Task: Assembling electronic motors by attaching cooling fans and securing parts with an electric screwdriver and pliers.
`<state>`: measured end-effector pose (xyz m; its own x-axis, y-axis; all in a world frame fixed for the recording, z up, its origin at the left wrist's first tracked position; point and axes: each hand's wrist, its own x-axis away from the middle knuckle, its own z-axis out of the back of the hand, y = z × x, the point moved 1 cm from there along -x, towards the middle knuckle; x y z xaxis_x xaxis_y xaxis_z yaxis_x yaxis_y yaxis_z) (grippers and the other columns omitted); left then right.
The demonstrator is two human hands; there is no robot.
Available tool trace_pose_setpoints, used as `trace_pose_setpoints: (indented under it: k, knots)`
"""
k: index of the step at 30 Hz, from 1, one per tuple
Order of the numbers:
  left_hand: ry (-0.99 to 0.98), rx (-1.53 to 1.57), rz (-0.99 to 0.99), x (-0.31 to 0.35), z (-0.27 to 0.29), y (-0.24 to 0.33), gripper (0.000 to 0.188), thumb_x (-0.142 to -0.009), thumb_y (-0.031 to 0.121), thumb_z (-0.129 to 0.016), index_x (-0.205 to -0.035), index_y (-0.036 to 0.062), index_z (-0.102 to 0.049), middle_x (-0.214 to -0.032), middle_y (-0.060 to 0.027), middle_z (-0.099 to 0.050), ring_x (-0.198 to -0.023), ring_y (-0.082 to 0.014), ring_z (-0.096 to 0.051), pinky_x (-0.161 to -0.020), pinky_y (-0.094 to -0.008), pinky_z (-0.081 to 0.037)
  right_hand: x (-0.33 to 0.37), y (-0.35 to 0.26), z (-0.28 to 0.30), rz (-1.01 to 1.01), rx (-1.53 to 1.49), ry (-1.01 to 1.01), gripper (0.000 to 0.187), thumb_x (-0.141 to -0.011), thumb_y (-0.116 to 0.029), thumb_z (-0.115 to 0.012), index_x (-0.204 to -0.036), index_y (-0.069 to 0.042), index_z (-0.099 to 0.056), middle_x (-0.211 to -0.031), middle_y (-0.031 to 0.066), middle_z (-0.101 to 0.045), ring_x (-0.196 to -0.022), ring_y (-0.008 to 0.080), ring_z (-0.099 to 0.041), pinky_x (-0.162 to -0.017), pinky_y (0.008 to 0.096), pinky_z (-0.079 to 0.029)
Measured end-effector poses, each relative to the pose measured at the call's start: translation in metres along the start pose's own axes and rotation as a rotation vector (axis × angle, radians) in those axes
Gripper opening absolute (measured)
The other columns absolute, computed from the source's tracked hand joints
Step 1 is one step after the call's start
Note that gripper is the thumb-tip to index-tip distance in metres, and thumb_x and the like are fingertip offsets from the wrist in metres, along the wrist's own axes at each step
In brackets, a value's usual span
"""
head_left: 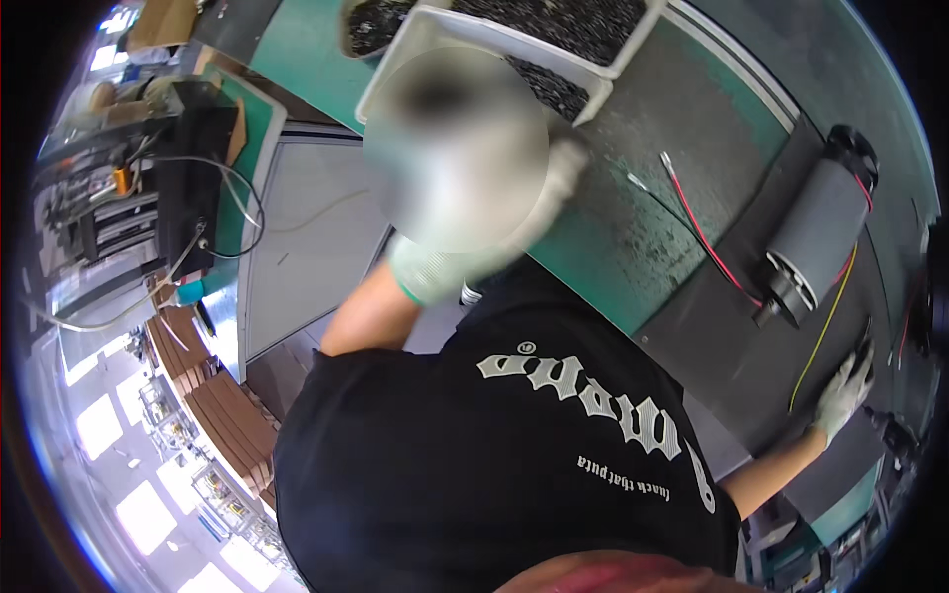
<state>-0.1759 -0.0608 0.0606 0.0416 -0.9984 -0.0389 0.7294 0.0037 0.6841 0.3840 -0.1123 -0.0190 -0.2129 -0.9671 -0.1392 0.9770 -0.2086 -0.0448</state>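
Left-side glare, round blur, bent edges

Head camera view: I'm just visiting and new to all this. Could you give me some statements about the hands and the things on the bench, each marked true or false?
1. The left hand wears a pale glove. True.
2. The grey cylinder sits inside a white bin. False: it lies on the dark mat, apart from the bins.
3. The right hand is bare. False: it wears a pale glove too.
4. The white bin nearest the left hand has small dark pieces in it. True.
5. The lower end of the yellow wire lies to the right of the right hand in the picture. False: it lies to the left.
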Motion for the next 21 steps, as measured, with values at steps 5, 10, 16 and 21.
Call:
trace_pose_setpoints:
  k: [5, 10, 16, 21]
  knots:
    - [0.365, -0.556, 0.076, -0.071, 0.098, -0.101, 0.026, -0.087, 0.024, -0.06, -0.1, 0.0031, -0.068, -0.092, -0.0178, -0.07, -0.088, -0.0346, -0.067, -0.08, -0.0407, -0.051, 0.003, -0.026, -0.005, -0.068, -0.08, 0.155, 0.053, -0.1, -0.04, -0.043, -0.14, -0.006, -0.046, -0.137, 0.0219, -0.049, -0.128, 0.0381, -0.044, -0.106, 0.0436, -0.035]
    - [0.227, -0.813, 0.065, -0.142, 0.131, -0.168, 0.029, -0.088, 0.027, -0.058, -0.104, 0.0056, -0.068, -0.097, -0.0184, -0.069, -0.094, -0.0355, -0.065, -0.084, -0.041, -0.05, 0.005, -0.021, -0.012, -0.16, -0.135, 0.361, 0.051, -0.099, -0.04, -0.046, -0.134, -0.003, -0.052, -0.131, 0.0206, -0.056, -0.121, 0.0365, -0.051, -0.102, 0.0431, -0.039]
    - [0.095, -0.636, 0.031, -0.177, 0.107, -0.156, 0.033, -0.085, 0.029, -0.06, -0.107, 0.005, -0.068, -0.103, -0.0212, -0.068, -0.099, -0.0367, -0.064, -0.09, -0.0411, -0.05, 0.008, -0.02, -0.01, -0.336, -0.222, 0.394, 0.053, -0.098, -0.043, -0.048, -0.129, -0.001, -0.056, -0.128, 0.0198, -0.058, -0.117, 0.0349, -0.055, -0.1, 0.0412, -0.042]
    - [0.076, -0.712, 0.092, -0.189, 0.095, -0.165, 0.038, -0.081, 0.028, -0.063, -0.11, 0.004, -0.066, -0.108, -0.0228, -0.066, -0.103, -0.0382, -0.062, -0.093, -0.042, -0.049, 0.008, -0.028, -0.009, -0.359, -0.268, 0.382, 0.053, -0.098, -0.044, -0.049, -0.127, -0.001, -0.057, -0.127, 0.0194, -0.059, -0.117, 0.034, -0.056, -0.099, 0.04, -0.042]
